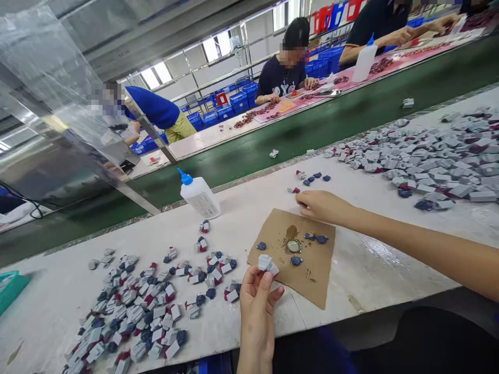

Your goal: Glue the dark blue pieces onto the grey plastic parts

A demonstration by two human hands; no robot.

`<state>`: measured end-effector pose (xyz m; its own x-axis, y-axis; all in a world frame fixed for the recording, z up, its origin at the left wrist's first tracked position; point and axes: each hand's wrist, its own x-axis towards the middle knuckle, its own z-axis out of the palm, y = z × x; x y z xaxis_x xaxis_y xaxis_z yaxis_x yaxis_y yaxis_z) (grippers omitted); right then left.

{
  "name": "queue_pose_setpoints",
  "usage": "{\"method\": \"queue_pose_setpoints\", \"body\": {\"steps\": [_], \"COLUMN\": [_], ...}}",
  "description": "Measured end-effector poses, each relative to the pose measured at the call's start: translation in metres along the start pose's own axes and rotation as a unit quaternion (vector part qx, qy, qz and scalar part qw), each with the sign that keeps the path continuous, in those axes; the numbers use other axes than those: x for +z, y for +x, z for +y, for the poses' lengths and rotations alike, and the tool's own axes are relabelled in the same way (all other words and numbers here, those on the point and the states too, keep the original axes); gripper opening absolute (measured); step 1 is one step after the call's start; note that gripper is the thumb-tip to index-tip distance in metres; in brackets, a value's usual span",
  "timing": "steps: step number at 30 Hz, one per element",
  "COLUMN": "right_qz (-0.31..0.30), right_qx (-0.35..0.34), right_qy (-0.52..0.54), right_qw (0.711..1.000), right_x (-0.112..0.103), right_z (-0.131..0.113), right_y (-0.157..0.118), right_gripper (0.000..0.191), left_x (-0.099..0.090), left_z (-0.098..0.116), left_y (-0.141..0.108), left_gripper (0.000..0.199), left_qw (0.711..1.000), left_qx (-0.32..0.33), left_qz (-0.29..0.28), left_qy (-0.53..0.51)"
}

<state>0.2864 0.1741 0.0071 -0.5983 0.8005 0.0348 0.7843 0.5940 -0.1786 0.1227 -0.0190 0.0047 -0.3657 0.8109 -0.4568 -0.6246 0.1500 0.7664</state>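
My left hand [259,293] pinches a light grey block piece [267,264] between thumb and fingers, just over the near left edge of a brown cardboard sheet [312,285]. My right hand [322,206] reaches past the sheet's far edge, its fingers closed next to a small grey and dark red piece [293,190]; whether they touch it I cannot tell. On the cardboard lie a small round dish of glue [293,246], several dark blue pieces [297,261] and a brown stain. Several more dark blue pieces [311,179] rest on the table beyond my right hand.
A white bottle with blue nozzle [201,196] stands at the back. Assembled pieces [148,306] spread over the left; a large grey pile [436,156] covers the right. Behind runs a green belt [241,163], with people [284,67] working across it. A green bag [11,291] sits far left.
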Motion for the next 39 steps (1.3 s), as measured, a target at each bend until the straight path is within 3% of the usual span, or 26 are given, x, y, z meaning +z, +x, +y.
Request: {"method": "queue_pose_setpoints", "body": {"steps": [3, 7, 17, 21, 24, 27, 30, 34, 39], "right_qz": [-0.016, -0.032, 0.074, 0.109, 0.105, 0.097, 0.053, 0.017, 0.048], "right_qx": [-0.039, -0.161, -0.229, -0.213, -0.182, -0.059, 0.041, 0.044, 0.012], "right_qy": [0.047, 0.136, 0.020, 0.042, 0.128, 0.283, 0.422, 0.492, 0.472], "right_qw": [0.998, 0.977, 0.970, 0.970, 0.969, 0.952, 0.904, 0.869, 0.880], "right_x": [-0.009, 0.001, 0.040, 0.044, 0.040, 0.026, 0.005, -0.015, -0.021], "right_z": [-0.021, -0.043, -0.044, -0.044, -0.045, -0.053, -0.069, -0.091, -0.104], "right_y": [-0.025, -0.045, -0.050, -0.052, -0.055, -0.063, -0.074, -0.085, -0.091], "right_gripper": [0.014, 0.020, 0.030, 0.031, 0.027, 0.024, 0.029, 0.026, 0.023], "left_x": [-0.008, -0.011, -0.012, -0.013, -0.014, -0.011, -0.005, 0.003, 0.004], "left_z": [-0.007, -0.013, -0.012, -0.011, -0.011, -0.011, -0.010, -0.008, -0.006], "left_y": [0.003, 0.004, 0.000, -0.002, -0.004, -0.007, -0.011, -0.017, -0.022], "left_gripper": [0.031, 0.029, 0.027, 0.025, 0.024, 0.024, 0.025, 0.025, 0.026], "left_qw": [1.000, 1.000, 1.000, 1.000, 1.000, 1.000, 1.000, 0.999, 0.998], "left_qx": [-0.003, 0.005, 0.006, 0.008, 0.009, 0.007, 0.006, -0.002, 0.001], "left_qz": [0.017, 0.006, 0.017, 0.015, 0.014, 0.000, -0.025, -0.047, -0.050], "left_qy": [-0.006, 0.013, -0.012, -0.015, -0.007, 0.000, 0.006, -0.005, -0.029]}}
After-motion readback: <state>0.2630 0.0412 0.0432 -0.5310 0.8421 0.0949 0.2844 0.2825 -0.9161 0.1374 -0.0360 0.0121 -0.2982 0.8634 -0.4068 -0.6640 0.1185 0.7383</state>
